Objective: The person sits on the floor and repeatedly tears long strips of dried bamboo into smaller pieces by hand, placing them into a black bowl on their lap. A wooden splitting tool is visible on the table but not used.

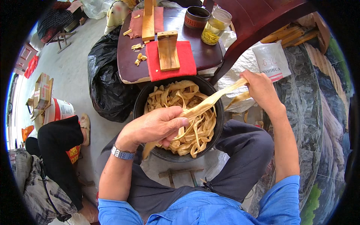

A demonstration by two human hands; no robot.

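A long, pale tan fibrous strip (212, 100) is stretched between my two hands above a black round tub (222, 121). My left hand (161, 123), with a metal-band watch at the wrist, grips the strip over the tub's left side, and a tail of it hangs below. Up and to the right, beyond the tub's rim, my right hand (257, 87) pinches the other end, and a loose end hangs under it. Many similar strips (201, 135) lie tangled in the tub between my knees. I cannot tell the strips' exact material.
A dark red wooden chair (128, 63) beyond the tub bears wooden blocks (168, 53), a red cloth (187, 59), a dark cup (196, 18) and a glass jar (215, 28). A black plastic bag (102, 76) stands left. Another person's leg (60, 140) is at far left.
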